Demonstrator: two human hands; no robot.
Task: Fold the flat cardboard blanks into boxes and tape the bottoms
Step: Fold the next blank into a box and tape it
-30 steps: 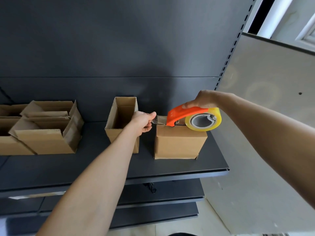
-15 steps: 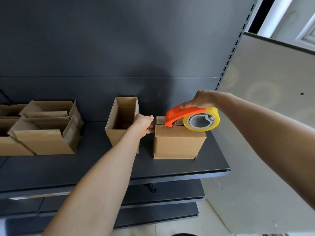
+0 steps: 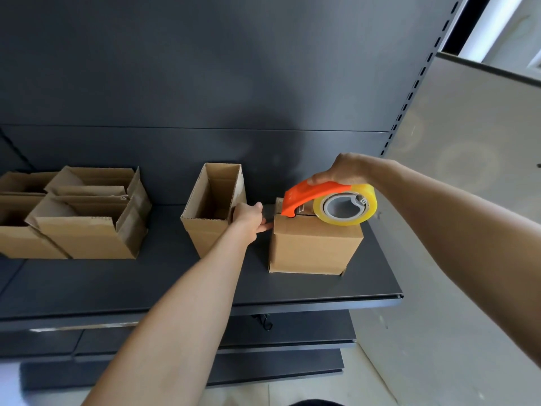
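A small cardboard box (image 3: 313,247) stands bottom-up on the dark shelf (image 3: 117,285), right of centre. My right hand (image 3: 345,169) grips an orange tape dispenser (image 3: 316,197) with a yellowish clear tape roll (image 3: 345,208), resting on the box's top face. My left hand (image 3: 248,216) presses its fingers against the box's upper left edge, where the tape end comes down the side. The tape end itself is mostly hidden by my fingers.
An open upright box (image 3: 215,206) stands just left of my left hand. Several folded open boxes (image 3: 87,218) sit at the shelf's left end. The shelf's front edge (image 3: 322,303) runs below, with lower shelves underneath. A grey panel (image 3: 468,171) borders the right.
My left hand has moved down from pinching the pulled-out tape end to pressing against the box's left edge. The dispenser has dropped slightly onto the box top.
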